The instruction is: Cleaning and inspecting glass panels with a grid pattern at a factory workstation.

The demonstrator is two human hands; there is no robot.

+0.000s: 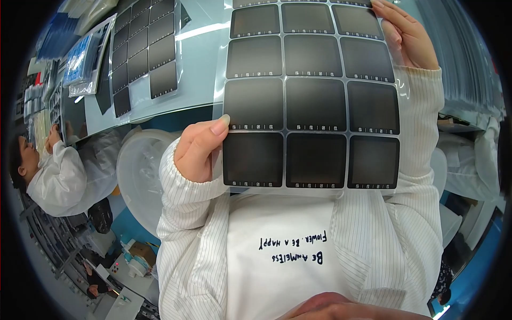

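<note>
Dark-panelled sheet [313,104], pinched by left hand [196,152] and right hand [412,41], partly hiding table [200,64], similar sheet [137,63] and tub [130,186] nearby

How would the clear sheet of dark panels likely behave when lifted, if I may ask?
The sheet is probably light, since the left hand and right hand hold only its edges. It seems fairly stiff, spanning them nearly flat. Its shiny clear border may be somewhat slippery.
</note>
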